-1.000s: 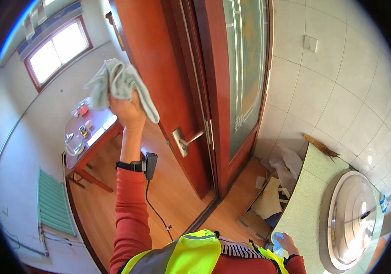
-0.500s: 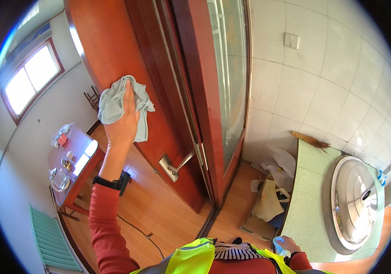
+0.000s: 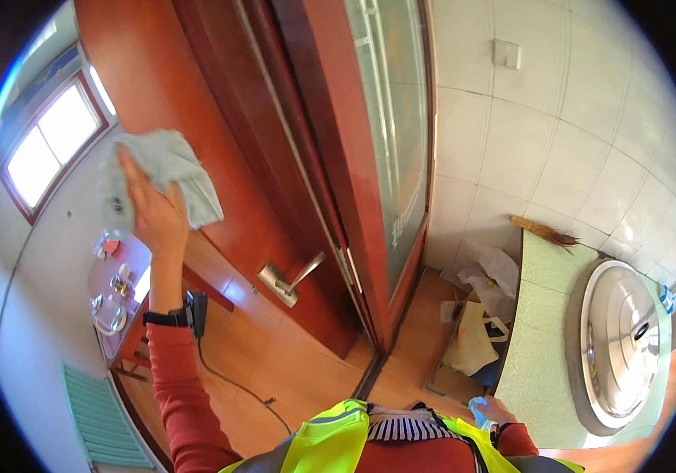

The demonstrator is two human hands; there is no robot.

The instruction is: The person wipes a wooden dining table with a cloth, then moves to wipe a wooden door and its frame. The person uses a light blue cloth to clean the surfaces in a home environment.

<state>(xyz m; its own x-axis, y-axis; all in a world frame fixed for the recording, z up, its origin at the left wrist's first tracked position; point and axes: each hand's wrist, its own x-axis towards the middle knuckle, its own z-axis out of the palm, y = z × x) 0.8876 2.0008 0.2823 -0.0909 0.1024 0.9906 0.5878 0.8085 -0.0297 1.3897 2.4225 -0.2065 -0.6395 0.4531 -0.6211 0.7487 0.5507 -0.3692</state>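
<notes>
My left hand [image 3: 161,221] presses a pale grey-green cloth [image 3: 182,169] at the free edge of the red wooden door [image 3: 137,71], fingers stretched over it. Part of the cloth reaches past the door edge, its left side smeared by motion. Lower on the door, a silver lever handle [image 3: 281,285] is well apart from the hand. Low at the right, by the green countertop, my right hand [image 3: 499,410] is closed on a light blue crumpled piece [image 3: 479,411]; its exact kind is unclear.
A round metal lid [image 3: 626,343] covers part of the green countertop [image 3: 539,347], with a straw brush [image 3: 543,231] at its far edge. Bags [image 3: 474,343] lie on the floor beside it. A table with glassware [image 3: 108,313] stands beyond the door; a black cable [image 3: 231,380] crosses the floor.
My left hand and the cloth have moved left across the door to its edge, and the cloth has spread out. The view has shifted slightly. My right hand still holds the blue piece.
</notes>
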